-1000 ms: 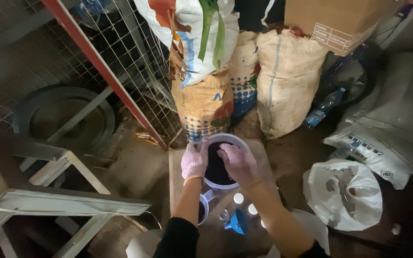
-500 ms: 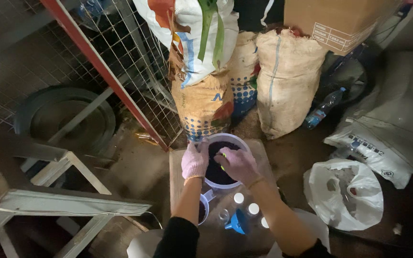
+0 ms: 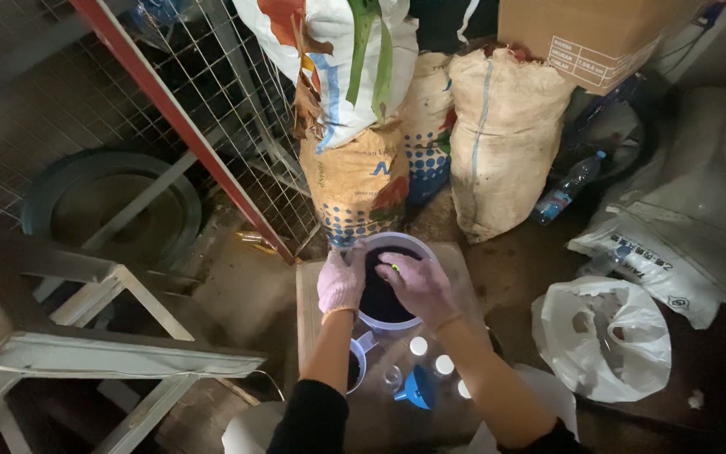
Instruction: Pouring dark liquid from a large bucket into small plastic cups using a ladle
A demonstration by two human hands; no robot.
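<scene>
Both gloved hands work over a white bowl (image 3: 386, 319) of dark stuff on a wooden board (image 3: 313, 294). The left hand (image 3: 342, 280) grips the bowl's rim with fingers curled; the right hand (image 3: 418, 286) reaches inside, fingertips pinched on a small green bit (image 3: 395, 268). Just beside them sit a blue funnel (image 3: 418, 391) and white caps (image 3: 418, 345), with sacks (image 3: 497, 134) behind.

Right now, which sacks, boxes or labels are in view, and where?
Printed sack: top centre, white with orange, green, blue.
Tan sack: beneath it, blue dots.
Burlap sack: right of centre, beige, blue stripe.
Cardboard box: top right, brown, white label.
White plastic bag: right floor, crumpled.
</scene>
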